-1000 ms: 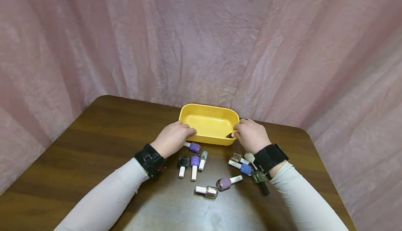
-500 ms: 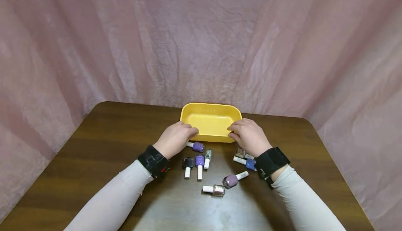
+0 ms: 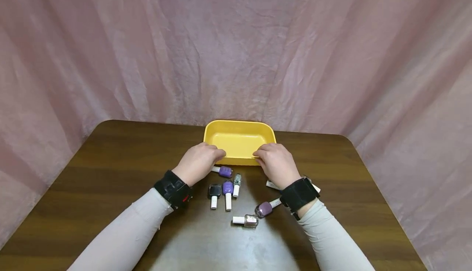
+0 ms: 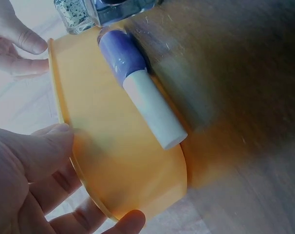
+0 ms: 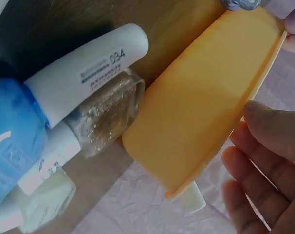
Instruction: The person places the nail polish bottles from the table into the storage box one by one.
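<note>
A yellow plastic tub [image 3: 239,161] stands near the table's back edge. My left hand [image 3: 198,161] grips its rim at the left front corner, thumb on the near side. Farther right along the front rim, my right hand [image 3: 277,164] pinches the edge between thumb and fingers. Just before the tub, by my left hand, lies a purple nail polish bottle [image 4: 122,56] with a white cap. Under my right wrist are a blue nail polish [image 5: 11,136], a brown glitter nail polish [image 5: 111,114] and a pale one [image 5: 47,200]. A white piece [image 5: 192,197] shows beyond the tub's rim.
Several more bottles lie on the brown table [image 3: 129,172]: a black one [image 3: 214,190], a second purple one [image 3: 228,187], a green glitter one [image 3: 237,180], a mauve one [image 3: 264,209] and a silver glitter one [image 3: 251,221]. A pink curtain [image 3: 236,50] hangs behind the table.
My right hand has slid left along the front rim from the tub's right corner. A dark bottle seen earlier in that corner no longer shows. My left hand keeps its grip.
</note>
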`<action>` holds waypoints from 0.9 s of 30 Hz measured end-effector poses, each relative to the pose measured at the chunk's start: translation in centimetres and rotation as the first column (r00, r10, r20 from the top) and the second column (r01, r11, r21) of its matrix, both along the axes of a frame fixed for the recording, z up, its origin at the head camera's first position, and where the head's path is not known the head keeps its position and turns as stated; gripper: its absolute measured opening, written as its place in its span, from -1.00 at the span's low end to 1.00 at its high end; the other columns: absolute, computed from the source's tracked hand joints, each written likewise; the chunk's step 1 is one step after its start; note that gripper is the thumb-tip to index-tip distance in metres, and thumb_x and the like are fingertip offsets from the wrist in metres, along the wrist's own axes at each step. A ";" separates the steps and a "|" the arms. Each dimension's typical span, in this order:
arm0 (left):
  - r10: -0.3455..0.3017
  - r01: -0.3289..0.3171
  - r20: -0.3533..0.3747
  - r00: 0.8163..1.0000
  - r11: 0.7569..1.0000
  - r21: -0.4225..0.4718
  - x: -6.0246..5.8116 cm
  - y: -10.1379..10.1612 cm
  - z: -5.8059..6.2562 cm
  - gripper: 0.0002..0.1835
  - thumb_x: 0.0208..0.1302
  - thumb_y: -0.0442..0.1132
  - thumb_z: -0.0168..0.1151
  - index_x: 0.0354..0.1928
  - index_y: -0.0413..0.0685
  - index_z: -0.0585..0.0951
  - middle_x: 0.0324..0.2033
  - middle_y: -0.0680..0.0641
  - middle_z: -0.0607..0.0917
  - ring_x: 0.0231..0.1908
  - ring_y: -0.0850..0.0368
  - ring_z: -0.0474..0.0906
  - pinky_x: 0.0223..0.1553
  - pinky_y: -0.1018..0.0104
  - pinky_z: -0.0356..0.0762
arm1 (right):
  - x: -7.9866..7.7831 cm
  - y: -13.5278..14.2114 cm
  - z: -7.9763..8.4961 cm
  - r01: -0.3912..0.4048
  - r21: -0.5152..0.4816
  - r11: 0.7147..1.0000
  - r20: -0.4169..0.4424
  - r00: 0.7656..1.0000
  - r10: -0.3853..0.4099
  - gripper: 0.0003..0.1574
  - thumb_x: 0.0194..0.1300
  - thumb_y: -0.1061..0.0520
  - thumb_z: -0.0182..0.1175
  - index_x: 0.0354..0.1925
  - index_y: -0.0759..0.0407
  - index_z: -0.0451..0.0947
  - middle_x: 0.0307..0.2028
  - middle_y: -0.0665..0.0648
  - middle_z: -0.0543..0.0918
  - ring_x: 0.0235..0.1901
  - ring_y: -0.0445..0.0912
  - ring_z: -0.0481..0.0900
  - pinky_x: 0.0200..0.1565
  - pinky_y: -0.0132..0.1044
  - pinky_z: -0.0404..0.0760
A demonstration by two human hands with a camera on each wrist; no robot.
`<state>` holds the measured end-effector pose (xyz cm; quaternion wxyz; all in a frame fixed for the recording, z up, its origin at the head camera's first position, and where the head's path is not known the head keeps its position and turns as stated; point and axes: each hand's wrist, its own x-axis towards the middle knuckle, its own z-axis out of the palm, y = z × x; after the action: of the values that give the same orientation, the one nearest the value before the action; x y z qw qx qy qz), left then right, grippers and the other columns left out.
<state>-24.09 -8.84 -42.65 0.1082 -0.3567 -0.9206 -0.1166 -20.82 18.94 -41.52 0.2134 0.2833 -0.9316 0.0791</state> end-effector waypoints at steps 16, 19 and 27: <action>-0.008 0.008 -0.004 1.000 1.000 0.021 -0.4 -0.8 0.4 -0.90 0.46 -0.33 0.49 -0.09 0.04 0.83 -0.34 0.07 0.74 -0.27 0.06 0.63 -0.08 0.13 0.66 | -0.1 -1.1 -0.5 0.132 -0.084 0.988 0.061 0.990 -0.127 -0.87 0.34 0.21 0.59 -0.16 0.01 0.89 -0.22 -0.02 0.83 -0.23 -0.01 0.81 -0.22 0.00 0.75; -0.005 0.005 -0.005 1.000 1.000 0.024 -0.6 -0.8 0.5 -0.90 0.48 -0.33 0.48 -0.09 0.04 0.83 -0.33 0.06 0.75 -0.26 0.05 0.63 -0.08 0.12 0.65 | -0.4 -1.2 -0.4 0.144 -0.098 0.985 0.055 0.989 -0.139 -0.87 0.33 0.21 0.60 -0.17 0.01 0.90 -0.21 -0.01 0.84 -0.22 0.00 0.81 -0.21 0.01 0.75; 0.002 -0.002 -0.018 1.000 1.000 0.011 -1.0 -1.3 -0.1 -0.91 0.57 -0.24 0.41 -0.01 -0.01 0.82 -0.19 0.01 0.80 -0.12 -0.03 0.70 0.03 0.04 0.66 | -0.5 -1.7 -0.5 0.161 -0.105 0.981 0.071 0.985 -0.154 -0.88 0.33 0.21 0.60 -0.18 0.00 0.90 -0.23 0.01 0.85 -0.23 0.03 0.82 -0.21 0.03 0.74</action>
<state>-25.05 -10.12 -42.72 0.1183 -0.3563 -0.9193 -0.1184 -21.35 17.20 -42.05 0.2049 0.1938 -0.9516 0.1221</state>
